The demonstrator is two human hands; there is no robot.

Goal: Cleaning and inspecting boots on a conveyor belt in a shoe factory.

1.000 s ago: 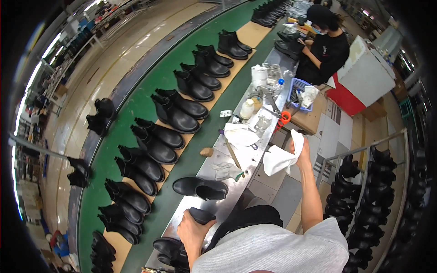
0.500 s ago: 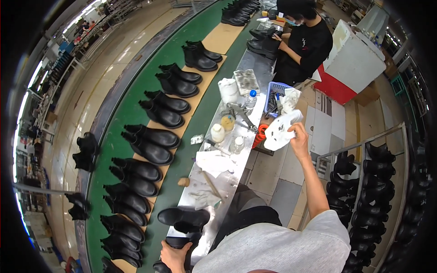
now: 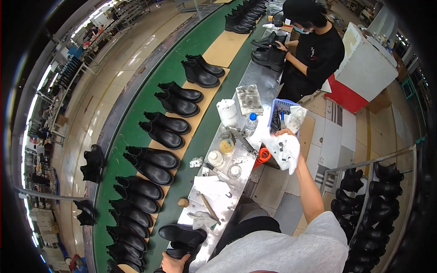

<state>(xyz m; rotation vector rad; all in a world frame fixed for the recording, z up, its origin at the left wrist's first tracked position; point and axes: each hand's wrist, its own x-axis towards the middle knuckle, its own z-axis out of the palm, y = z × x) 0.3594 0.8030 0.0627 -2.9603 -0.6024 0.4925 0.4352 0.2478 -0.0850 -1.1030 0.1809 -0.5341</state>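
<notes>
At the near end of the metal bench, my left hand (image 3: 174, 263) is closed round a black boot (image 3: 178, 251), partly cut off by the lower edge. Beside it another black boot (image 3: 182, 233) lies on its side. My right arm reaches out past the bench's right edge. There my right hand (image 3: 286, 132) grips a white cloth (image 3: 287, 152) with dark stains, which drapes down and hides part of the hand. Close to that hand stand a blue basket (image 3: 276, 109) of tools and a clear bottle with a blue cap (image 3: 251, 125).
Pairs of black boots (image 3: 154, 164) line the green conveyor (image 3: 200, 98) at left. Jars, a brush (image 3: 210, 208), rags (image 3: 212, 186) and an orange ring-shaped thing (image 3: 262, 156) are on or by the bench. A co-worker (image 3: 314, 50) handles boots ahead. A boot rack (image 3: 364, 200) stands right.
My right hand has moved left toward the basket, and the cloth now hangs down from it over the wrist. My left hand stays on the boot. The whole view has shifted slightly.
</notes>
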